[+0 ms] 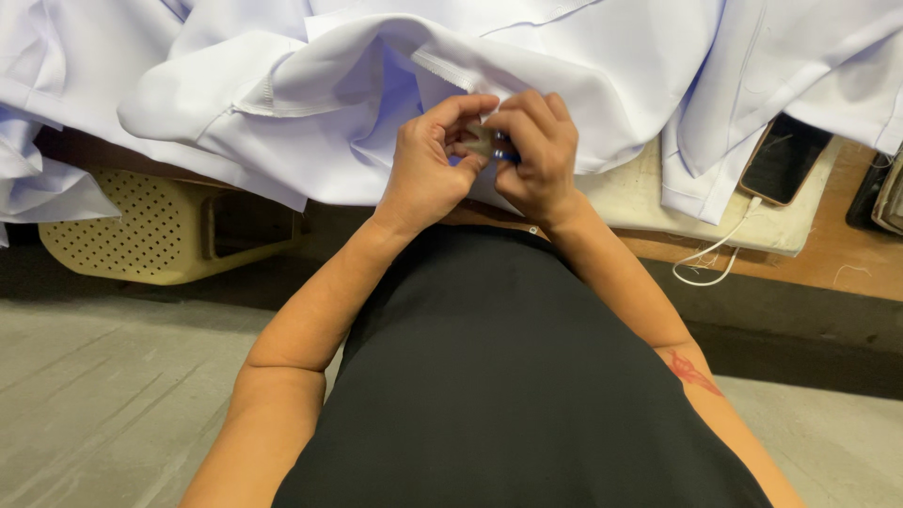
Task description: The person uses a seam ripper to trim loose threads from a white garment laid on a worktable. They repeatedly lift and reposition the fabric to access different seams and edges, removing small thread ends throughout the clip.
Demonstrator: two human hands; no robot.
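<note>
At table edge, left hand (428, 169), right hand (534, 155), pinching white fabric (376, 103)

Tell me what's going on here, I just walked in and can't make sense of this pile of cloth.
A person in a black top sits over a heap of white fabric. The left hand and right hand are pressed together at the cloth's edge, pinching a small object too hidden to identify. A phone with a white cable lies on the wooden table to the right, and a perforated cream plastic basket sits to the left.
</note>
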